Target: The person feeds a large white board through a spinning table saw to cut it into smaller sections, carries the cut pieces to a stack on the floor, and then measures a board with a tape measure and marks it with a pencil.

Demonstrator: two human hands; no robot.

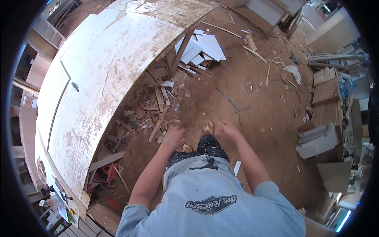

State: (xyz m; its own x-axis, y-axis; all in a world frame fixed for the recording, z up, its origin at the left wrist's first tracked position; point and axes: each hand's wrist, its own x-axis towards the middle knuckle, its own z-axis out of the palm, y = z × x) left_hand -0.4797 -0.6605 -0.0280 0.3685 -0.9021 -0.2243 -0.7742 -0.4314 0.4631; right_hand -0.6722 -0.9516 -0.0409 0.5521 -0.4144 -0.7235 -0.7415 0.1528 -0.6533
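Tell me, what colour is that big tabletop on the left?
The tabletop is white with brown smears, best seen in the head view.

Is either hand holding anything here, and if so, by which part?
Nothing appears to be held: the left hand and the right hand hang apart, with no object seen in either.

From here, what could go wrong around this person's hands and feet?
Footing: a loose wood strip lies to the left of the left foot; a step that way might trip or roll.

Cuts: the left fingers look bare and are close to the scrap heap, so reaching in could bring splinters.

Sliding: the white panels overlap in a loose pile and might slip if stepped on or pulled.
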